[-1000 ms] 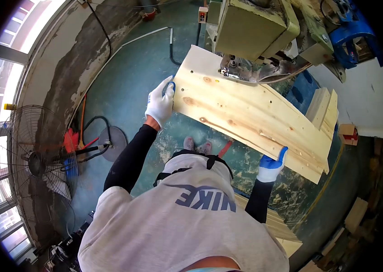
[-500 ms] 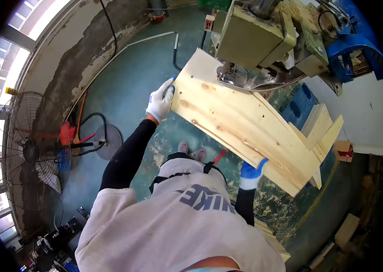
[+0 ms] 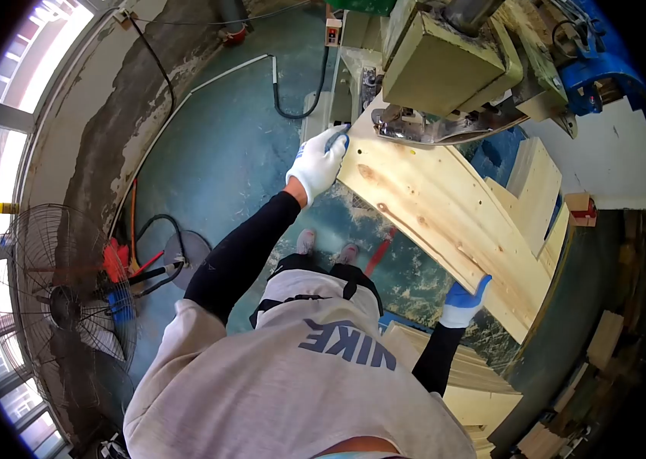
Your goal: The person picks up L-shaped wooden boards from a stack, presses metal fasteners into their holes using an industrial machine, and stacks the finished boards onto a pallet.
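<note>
A long pale wooden board (image 3: 445,218) with knots and small dark holes slants from upper left to lower right, its upper left part beneath the metal guard (image 3: 415,128) of a green machine (image 3: 445,65). My left hand (image 3: 321,162), in a white and blue glove, is closed on the board's left end. At the near edge, toward the right end, my right hand (image 3: 466,301) grips the board, its blue-coated fingers at the edge and partly hidden by the wood. Whether the board touches the machine's cutting part is hidden.
More boards (image 3: 541,183) lie beyond the held one at the right. Stacked wood (image 3: 476,390) stands by my right side. A wire fan (image 3: 63,306) and a round base (image 3: 187,258) are at the left. A small red box (image 3: 581,208) sits far right.
Both hands and the board first shifted, the right hand moving left, then right again. Now the board's left end lies farther right, nearer the machine guard. The camera view has also shifted.
</note>
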`<state>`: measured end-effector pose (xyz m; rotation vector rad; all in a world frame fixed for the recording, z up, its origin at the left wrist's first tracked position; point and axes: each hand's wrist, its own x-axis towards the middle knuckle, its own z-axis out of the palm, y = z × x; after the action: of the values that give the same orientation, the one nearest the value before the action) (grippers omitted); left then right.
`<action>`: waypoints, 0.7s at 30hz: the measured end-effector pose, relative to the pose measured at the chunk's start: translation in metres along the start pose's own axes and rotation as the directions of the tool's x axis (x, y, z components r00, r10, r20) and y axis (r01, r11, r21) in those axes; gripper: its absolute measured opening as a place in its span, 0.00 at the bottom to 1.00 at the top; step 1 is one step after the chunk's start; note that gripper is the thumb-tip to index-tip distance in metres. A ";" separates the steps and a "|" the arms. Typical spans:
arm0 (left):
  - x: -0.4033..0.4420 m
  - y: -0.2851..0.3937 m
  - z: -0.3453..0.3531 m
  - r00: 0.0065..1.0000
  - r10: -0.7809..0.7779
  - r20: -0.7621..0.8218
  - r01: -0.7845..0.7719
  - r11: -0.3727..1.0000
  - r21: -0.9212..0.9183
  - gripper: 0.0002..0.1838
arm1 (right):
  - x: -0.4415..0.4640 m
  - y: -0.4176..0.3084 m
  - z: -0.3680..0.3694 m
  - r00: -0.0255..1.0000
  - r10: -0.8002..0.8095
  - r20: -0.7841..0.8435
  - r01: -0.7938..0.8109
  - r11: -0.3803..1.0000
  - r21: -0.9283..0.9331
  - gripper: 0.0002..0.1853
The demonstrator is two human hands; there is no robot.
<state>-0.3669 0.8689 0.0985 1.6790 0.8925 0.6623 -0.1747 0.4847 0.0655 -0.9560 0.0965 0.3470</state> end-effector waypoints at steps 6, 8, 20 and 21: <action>0.006 -0.010 -0.001 0.985 -0.123 0.118 0.126 0.992 -0.022 0.21 | -0.016 0.008 -0.015 0.999 -0.015 -0.040 0.016 1.000 0.003 0.27; 0.004 -0.036 0.007 0.998 0.008 0.067 -0.006 0.999 -0.044 0.21 | -0.023 0.006 -0.020 0.999 0.003 -0.047 -0.001 0.999 0.042 0.27; -0.028 -0.002 -0.006 0.942 -0.324 0.083 0.315 0.943 0.109 0.23 | -0.022 0.006 -0.008 0.999 -0.033 -0.033 0.035 0.997 0.062 0.30; -0.029 -0.001 -0.005 0.953 -0.297 0.062 0.285 0.947 0.149 0.23 | -0.023 0.008 -0.012 0.999 -0.026 -0.037 0.029 0.996 0.079 0.30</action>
<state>-0.3877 0.8480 0.0992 1.6387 1.1199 0.3329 -0.1978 0.4733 0.0578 -0.8846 0.1289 0.2982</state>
